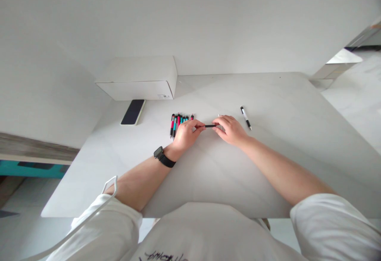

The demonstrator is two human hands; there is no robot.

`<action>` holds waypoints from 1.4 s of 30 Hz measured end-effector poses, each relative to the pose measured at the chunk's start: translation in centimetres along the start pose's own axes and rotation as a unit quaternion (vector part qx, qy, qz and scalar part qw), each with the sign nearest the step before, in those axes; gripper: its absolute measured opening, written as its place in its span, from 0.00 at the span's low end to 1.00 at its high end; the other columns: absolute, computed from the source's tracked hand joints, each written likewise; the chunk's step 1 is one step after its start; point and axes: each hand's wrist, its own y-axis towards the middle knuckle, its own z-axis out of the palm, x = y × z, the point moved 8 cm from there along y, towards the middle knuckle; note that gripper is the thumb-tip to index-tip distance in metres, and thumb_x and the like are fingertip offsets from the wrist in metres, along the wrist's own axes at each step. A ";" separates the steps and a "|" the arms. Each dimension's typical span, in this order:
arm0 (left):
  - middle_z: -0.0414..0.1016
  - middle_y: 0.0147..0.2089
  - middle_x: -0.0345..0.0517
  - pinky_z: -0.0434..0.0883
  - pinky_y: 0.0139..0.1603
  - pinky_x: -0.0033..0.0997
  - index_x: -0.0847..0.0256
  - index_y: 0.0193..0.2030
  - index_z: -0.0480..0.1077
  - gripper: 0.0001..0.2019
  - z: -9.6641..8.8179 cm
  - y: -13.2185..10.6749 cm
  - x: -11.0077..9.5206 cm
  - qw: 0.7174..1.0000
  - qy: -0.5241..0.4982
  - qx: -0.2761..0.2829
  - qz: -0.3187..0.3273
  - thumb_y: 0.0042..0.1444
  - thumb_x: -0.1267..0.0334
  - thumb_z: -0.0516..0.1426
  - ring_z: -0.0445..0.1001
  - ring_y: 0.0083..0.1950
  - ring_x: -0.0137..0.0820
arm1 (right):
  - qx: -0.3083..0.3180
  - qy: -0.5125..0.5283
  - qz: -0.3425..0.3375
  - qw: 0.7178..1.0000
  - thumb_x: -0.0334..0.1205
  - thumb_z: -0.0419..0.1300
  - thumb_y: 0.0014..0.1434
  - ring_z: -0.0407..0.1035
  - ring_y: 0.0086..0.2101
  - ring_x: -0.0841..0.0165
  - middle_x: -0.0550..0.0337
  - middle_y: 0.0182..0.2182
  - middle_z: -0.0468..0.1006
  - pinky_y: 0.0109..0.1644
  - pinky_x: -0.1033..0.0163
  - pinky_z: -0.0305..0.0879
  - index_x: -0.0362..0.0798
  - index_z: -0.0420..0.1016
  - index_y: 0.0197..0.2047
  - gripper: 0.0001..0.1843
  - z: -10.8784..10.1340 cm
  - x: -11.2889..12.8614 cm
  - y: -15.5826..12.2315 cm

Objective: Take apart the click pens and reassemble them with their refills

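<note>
My left hand (186, 134), with a black watch on its wrist, and my right hand (231, 129) meet over the middle of the white table (268, 102). Both pinch the ends of a thin black pen (210, 125) held level just above the tabletop. Behind my left hand lies a row of several pens (177, 121) with red, teal and black barrels, partly hidden by my fingers. A white pen with a black tip (245, 117) lies alone to the right of my right hand.
A white cardboard box (139, 79) stands at the back left against the wall. A dark phone (133, 112) in a pale case lies in front of it. The table's right edge drops to a pale floor.
</note>
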 end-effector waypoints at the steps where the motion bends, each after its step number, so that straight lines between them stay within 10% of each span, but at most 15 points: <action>1: 0.84 0.42 0.43 0.76 0.50 0.36 0.55 0.45 0.81 0.06 0.0 0.0 0.0 1.000 0.000 0.000 -0.001 0.64 0.58 0.65 0.81 0.45 0.36 | -0.002 0.001 -0.002 1.000 0.39 0.60 0.69 0.73 0.44 0.58 0.54 0.41 0.81 0.53 0.52 0.64 0.52 0.73 0.50 0.07 -0.1 0.0 0.0; 20: 0.83 0.45 0.46 0.75 0.53 0.39 0.56 0.47 0.80 0.08 0.9 -0.4 -2.3 0.990 0.023 0.046 0.128 0.66 0.58 0.64 0.80 0.46 0.36 | 0.022 -0.054 -0.069 0.996 0.44 0.59 0.72 0.73 0.44 0.59 0.54 0.42 0.82 0.54 0.53 0.61 0.52 0.81 0.47 0.09 0.1 0.9 0.0; 27: 0.80 0.43 0.47 0.74 0.49 0.36 0.59 0.48 0.77 0.06 0.3 0.0 -1.2 0.996 0.037 0.003 0.085 0.70 0.63 0.59 0.78 0.44 0.35 | -0.040 -0.108 0.066 0.991 0.40 0.55 0.73 0.71 0.48 0.56 0.51 0.46 0.81 0.56 0.51 0.58 0.51 0.80 0.52 0.13 -1.9 -2.9 -0.2; 42: 0.79 0.42 0.46 0.74 0.48 0.36 0.58 0.47 0.76 0.05 0.6 0.0 -1.1 0.996 0.032 0.012 0.077 0.69 0.63 0.58 0.77 0.44 0.34 | 0.058 -0.135 0.134 0.980 0.41 0.64 0.67 0.70 0.49 0.55 0.53 0.44 0.82 0.55 0.50 0.56 0.53 0.84 0.42 0.06 1.2 -3.4 0.9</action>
